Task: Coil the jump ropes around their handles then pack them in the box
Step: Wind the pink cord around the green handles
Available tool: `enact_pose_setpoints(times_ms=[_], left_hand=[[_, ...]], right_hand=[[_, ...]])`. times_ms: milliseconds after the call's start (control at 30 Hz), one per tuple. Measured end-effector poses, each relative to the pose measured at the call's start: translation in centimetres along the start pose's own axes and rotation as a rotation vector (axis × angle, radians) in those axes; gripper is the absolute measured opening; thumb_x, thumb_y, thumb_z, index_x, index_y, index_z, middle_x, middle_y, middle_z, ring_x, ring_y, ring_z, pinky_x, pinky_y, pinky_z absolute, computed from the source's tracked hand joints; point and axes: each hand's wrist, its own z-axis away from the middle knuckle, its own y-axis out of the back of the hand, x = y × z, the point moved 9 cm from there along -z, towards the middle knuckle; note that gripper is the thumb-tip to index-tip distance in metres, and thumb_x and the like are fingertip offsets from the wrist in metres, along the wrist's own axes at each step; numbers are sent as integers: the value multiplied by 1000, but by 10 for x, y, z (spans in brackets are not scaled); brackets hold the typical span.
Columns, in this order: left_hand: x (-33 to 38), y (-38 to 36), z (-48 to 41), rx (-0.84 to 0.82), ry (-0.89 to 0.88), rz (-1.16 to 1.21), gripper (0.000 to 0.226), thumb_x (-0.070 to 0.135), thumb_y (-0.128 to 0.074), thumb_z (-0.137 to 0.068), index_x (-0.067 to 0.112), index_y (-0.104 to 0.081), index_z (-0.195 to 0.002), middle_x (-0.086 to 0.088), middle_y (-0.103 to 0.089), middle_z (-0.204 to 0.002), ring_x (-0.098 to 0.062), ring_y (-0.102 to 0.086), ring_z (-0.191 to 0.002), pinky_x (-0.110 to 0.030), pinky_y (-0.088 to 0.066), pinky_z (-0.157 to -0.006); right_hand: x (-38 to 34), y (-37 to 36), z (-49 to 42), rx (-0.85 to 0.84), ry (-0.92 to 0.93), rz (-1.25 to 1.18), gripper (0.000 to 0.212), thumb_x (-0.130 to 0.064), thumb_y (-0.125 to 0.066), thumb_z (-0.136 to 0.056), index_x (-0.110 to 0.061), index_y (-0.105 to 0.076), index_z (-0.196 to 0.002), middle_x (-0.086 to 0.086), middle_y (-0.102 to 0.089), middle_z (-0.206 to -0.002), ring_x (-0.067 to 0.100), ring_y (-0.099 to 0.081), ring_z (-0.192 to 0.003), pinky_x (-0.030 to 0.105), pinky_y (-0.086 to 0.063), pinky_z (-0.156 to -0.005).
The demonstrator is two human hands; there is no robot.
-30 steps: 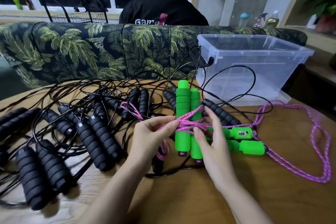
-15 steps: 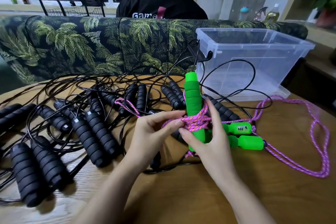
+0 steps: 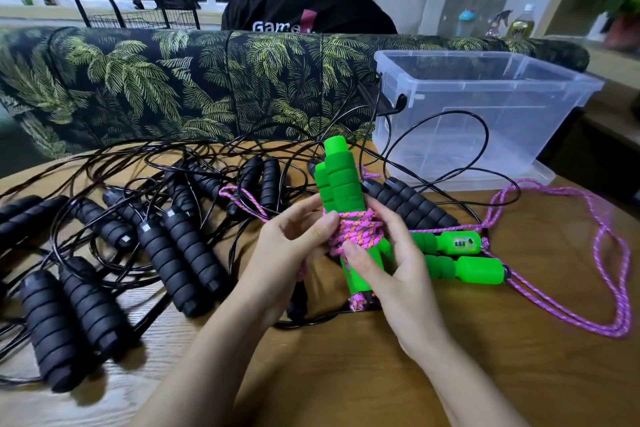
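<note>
Green foam covers the pair of handles [image 3: 341,184] that stand nearly upright between both hands, just above the wooden table [image 3: 485,374]. Several turns of pink rope [image 3: 356,230] are wound tightly round their middle.

The left hand [image 3: 287,253] is at the left edge of that winding. Its fingers are curled and close together, with the tips on the rope turns. I cannot tell if the thumb closes on a strand there. A loose loop of the same rope trails off to the left behind this hand, over the black handles [image 3: 187,253].

The right hand [image 3: 391,267] grips the handles from the right side. Its thumb [image 3: 349,250] presses flat on the front just under the winding. The other fingers wrap round the far side, clamped on handles and rope together.

Just beside the right hand, a second pair of green handles [image 3: 464,263] lies flat on the table. Its own loose pink rope [image 3: 609,253] runs in long loops toward the right edge.

Black handles lie in rows on the left half of the table among tangled thin black cords [image 3: 446,121]. Some of these cords arch up in front of the clear plastic box [image 3: 485,107]. The box stands open at the far right of the table, well apart from the hands.

Behind the table is a sofa with a palm-leaf print [image 3: 173,87].
</note>
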Motion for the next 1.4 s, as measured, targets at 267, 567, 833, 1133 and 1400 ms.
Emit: enact_pose_setpoints(times_ms=[267,567,833,1133,1400], left_hand=[[15,17,1,152,-134,-110,44,26,-74,-66,14,-67,-107,3,-73,-78,-2,-62,-61,-13,-47,-54],[28,17,5,169,-268,-177,34,23,-73,-67,11,-67,-98,7,-71,-68,1,-63,-65,-12,-47,-62],[32,13,6,127,-317,-182,35,17,-76,-69,7,-71,-101,4,-74,-77,-4,-67,-75,-16,-51,-70],[28,6,8,52,-350,-256,35,16,-85,-67,14,-74,-99,-13,-74,-92,-20,-66,-78,-30,-58,-75],[28,-10,10,-63,-379,-288,42,11,-85,-67,19,-72,-106,-2,-73,-95,-8,-66,-76,-17,-54,-63]], right_hand=[[-4,-1,-1,-27,47,25,49,-32,-58,-94,-39,-45,-140,-23,-49,-144,0,-39,-138,36,-33,-116],[-5,5,-4,14,70,20,38,-28,-46,-99,-38,-48,-135,-22,-50,-142,0,-39,-138,23,-29,-115],[-7,16,-3,98,88,144,35,-23,-41,-103,-30,-52,-136,-15,-49,-139,-4,-40,-133,12,-30,-109],[-14,6,5,120,212,663,79,-64,-58,-78,-40,-34,-149,-10,-38,-151,3,-41,-136,17,-45,-95],[-17,7,6,147,264,838,73,-60,-46,-89,-46,-12,-153,0,-36,-157,25,-54,-128,41,-58,-80]])
